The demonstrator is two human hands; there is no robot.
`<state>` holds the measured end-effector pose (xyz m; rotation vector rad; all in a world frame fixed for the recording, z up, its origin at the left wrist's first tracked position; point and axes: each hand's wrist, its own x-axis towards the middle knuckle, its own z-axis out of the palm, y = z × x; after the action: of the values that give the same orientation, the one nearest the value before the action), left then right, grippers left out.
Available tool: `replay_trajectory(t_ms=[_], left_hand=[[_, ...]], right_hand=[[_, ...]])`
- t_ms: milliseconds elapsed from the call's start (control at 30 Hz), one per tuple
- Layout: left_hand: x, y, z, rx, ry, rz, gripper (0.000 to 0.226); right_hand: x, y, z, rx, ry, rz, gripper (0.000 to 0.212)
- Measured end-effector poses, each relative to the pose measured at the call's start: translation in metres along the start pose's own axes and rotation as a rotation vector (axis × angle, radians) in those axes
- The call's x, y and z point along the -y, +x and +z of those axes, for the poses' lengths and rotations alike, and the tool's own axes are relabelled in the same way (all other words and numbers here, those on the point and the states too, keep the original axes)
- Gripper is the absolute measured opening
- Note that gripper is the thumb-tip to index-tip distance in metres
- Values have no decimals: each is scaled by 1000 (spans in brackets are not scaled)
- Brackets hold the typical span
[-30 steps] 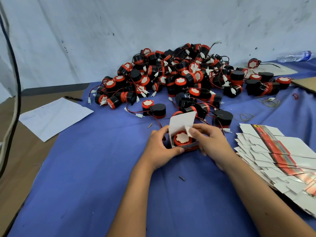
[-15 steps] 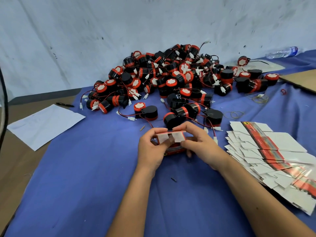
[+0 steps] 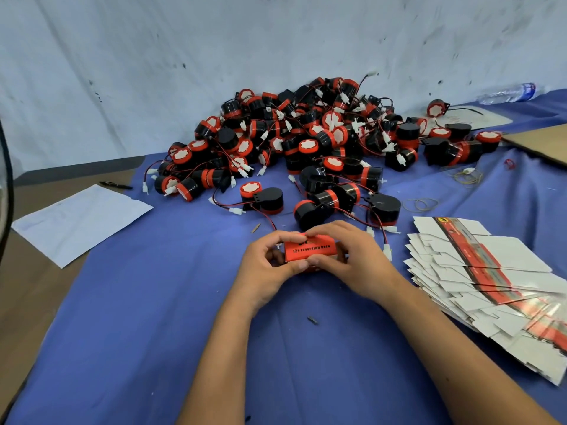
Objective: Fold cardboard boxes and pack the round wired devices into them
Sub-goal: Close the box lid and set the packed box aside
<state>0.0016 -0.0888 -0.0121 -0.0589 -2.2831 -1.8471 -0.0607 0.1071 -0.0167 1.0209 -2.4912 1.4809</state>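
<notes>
A small red cardboard box (image 3: 310, 250) with black lettering sits between both hands over the blue cloth, its lid down. My left hand (image 3: 265, 266) grips its left end, thumb underneath. My right hand (image 3: 349, 259) grips the right end, fingers curled over the top edge. No device shows inside the box. A big pile of round black-and-red wired devices (image 3: 306, 142) lies behind, against the wall. A fanned stack of flat unfolded boxes (image 3: 491, 271) lies to the right.
The blue cloth (image 3: 153, 302) covers the table. A white sheet of paper (image 3: 79, 219) and a black pen (image 3: 115, 185) lie at the left. Rubber bands (image 3: 420, 204) lie beyond the flat boxes. A plastic bottle (image 3: 509, 92) and brown cardboard (image 3: 543, 142) sit at the far right.
The open box showed a device under a raised white lid. Both hands folded the flaps and lid down, and now the box is closed with its red face showing.
</notes>
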Motion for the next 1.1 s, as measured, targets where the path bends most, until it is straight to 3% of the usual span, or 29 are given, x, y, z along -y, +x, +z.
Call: replay_trajectory(t_ms=[233, 367, 500, 600, 767, 867, 1000, 1100], left_hand=[[3, 2, -5, -6, 98, 24, 34], [2, 1, -9, 52, 94, 30, 64], [3, 2, -7, 58, 153, 30, 79], [5, 3, -7, 44, 111, 32, 81], [5, 3, -5, 10, 116, 23, 83], [2, 1, -3, -21, 53, 39, 71], [2, -1, 1, -153, 4, 94, 25], [3, -2, 4, -196, 93, 156, 19]], right_hand=[[4, 0, 0, 40, -194, -73, 49], [6, 1, -4, -35, -193, -140, 38], [10, 2, -2, -158, -117, -101, 29], [7, 1, 4, -118, -64, -26, 28], [7, 0, 6, -111, 236, 93, 29], [9, 0, 5, -117, 161, 53, 27], [10, -1, 1, -80, -10, -56, 28], [7, -4, 0, -148, -111, -121, 24]])
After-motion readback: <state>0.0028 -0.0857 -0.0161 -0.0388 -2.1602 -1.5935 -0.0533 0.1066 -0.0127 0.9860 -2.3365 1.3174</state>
